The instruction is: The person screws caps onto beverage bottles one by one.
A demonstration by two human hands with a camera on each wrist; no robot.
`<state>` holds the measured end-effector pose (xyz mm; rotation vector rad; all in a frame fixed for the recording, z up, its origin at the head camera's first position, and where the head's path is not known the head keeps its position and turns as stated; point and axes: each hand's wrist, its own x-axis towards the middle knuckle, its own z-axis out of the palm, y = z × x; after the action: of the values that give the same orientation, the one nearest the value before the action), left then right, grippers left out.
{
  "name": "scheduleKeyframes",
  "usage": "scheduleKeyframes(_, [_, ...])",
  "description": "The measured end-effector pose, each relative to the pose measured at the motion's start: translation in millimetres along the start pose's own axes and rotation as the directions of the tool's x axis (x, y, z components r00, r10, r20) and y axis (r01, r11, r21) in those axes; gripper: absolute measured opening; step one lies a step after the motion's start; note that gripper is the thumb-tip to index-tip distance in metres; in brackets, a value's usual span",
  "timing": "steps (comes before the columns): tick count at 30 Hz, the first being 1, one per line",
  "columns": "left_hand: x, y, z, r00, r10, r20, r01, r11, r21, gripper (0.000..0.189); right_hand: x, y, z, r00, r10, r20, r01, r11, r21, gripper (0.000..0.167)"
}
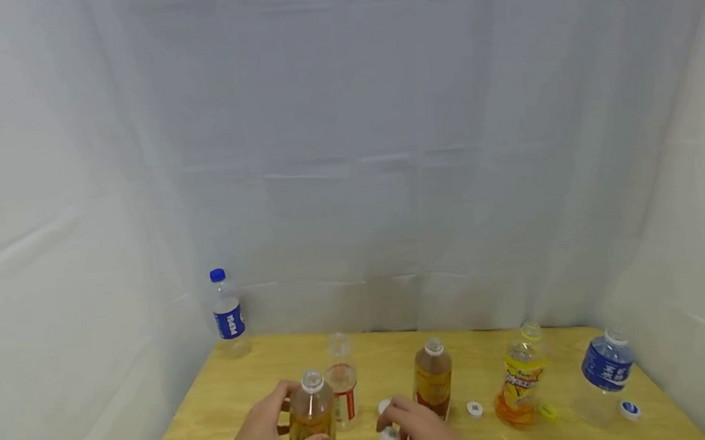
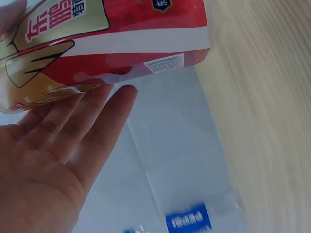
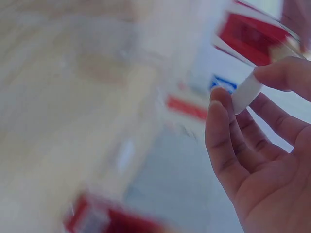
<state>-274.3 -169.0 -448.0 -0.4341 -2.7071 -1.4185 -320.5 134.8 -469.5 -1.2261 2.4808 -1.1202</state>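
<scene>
My left hand (image 1: 267, 433) holds an uncapped bottle (image 1: 310, 415) with a red and gold label, upright, thumb across its front. In the left wrist view the bottle's label (image 2: 136, 43) fills the top, and the hand's fingers (image 2: 109, 116) lie along its side. My right hand (image 1: 424, 434) pinches a white bottle cap (image 1: 389, 436) between thumb and fingers. The right wrist view shows that cap edge-on, a small white disc (image 3: 247, 94). Just behind the right hand stands a second red-and-gold bottle (image 1: 433, 379), also uncapped. A clear bottle (image 1: 343, 384) with a red-and-white label stands behind the held bottle.
Another white cap (image 1: 384, 405) lies behind the right hand, and one more cap (image 1: 475, 409) lies farther right. Uncapped yellow-labelled (image 1: 522, 377) and blue-labelled (image 1: 607, 364) bottles stand right, beside yellow (image 1: 547, 411) and blue-and-white (image 1: 629, 410) caps. A capped Pepsi bottle (image 1: 230, 320) stands back left.
</scene>
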Motion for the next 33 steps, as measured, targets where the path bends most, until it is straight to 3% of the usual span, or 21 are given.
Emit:
scheduleKeyframes(5, [11.2,19.3,25.8,0.993,0.103,0.066,-0.101,0.994,-0.039,0.069,-21.6,-29.9,-47.5,0.989,-0.024,-0.144,0.016,0.998,-0.053,0.014])
scheduleKeyframes(9, [24.0,33.3,47.9,0.985,0.165,0.052,-0.166,0.986,0.011,0.073,-25.6,-49.8,-81.2,0.972,-0.043,-0.232,0.011,0.991,-0.135,0.023])
scheduleKeyframes(13, [38.3,42.4,67.4,0.974,0.228,0.016,-0.228,0.973,0.036,0.072,-21.8,-58.5,-102.7,0.947,-0.141,-0.290,0.079,0.973,-0.215,0.027])
scheduleKeyframes(17, [47.6,46.7,83.3,0.972,0.234,-0.026,-0.232,0.971,0.059,0.074,-13.4,-61.7,-108.1,0.929,-0.218,-0.297,0.138,0.953,-0.269,0.030])
scheduleKeyframes(23, [52.9,54.0,101.4,0.972,0.223,-0.070,-0.213,0.969,0.127,0.073,-4.9,-63.4,-104.4,0.930,-0.251,-0.268,0.171,0.942,-0.289,0.035])
scheduleKeyframes(29, [61.0,65.3,107.4,0.973,0.219,-0.074,-0.206,0.966,0.155,0.080,-8.5,-62.4,-107.3,0.925,-0.271,-0.267,0.184,0.933,-0.311,0.034])
scheduleKeyframes(33, [66.8,69.7,108.1,0.968,0.243,-0.062,-0.232,0.961,0.148,0.082,-11.1,-61.5,-110.4,0.933,-0.232,-0.275,0.143,0.941,-0.306,0.033])
